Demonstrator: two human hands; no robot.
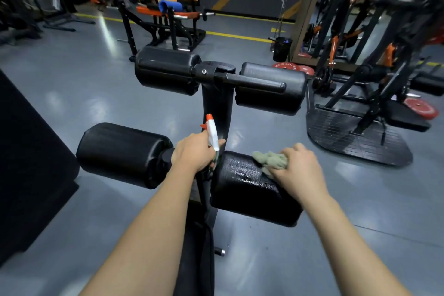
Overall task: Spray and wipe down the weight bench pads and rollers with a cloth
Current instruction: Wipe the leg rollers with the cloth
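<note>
On wet glossy roller [249, 187]: right hand [298, 168] presses crumpled green cloth [271, 161].

so the black steel post [216, 108] runs up mid-frame, near-left black padded roller [120, 154] and near-right black padded roller [249, 190] either side. Left hand [194, 151] holds the white plastic spray bottle [212, 134] between them; crumpled green cloth [271, 160] sits on the near-right one, under the right hand [298, 170].

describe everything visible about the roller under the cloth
The roller is a black vinyl-looking padded cylinder, lying horizontal right of the centre post. Its top glistens wet. The right hand holds a crumpled grey-green cloth against its far upper edge; the left hand holds a spray bottle by its inner end.
</note>
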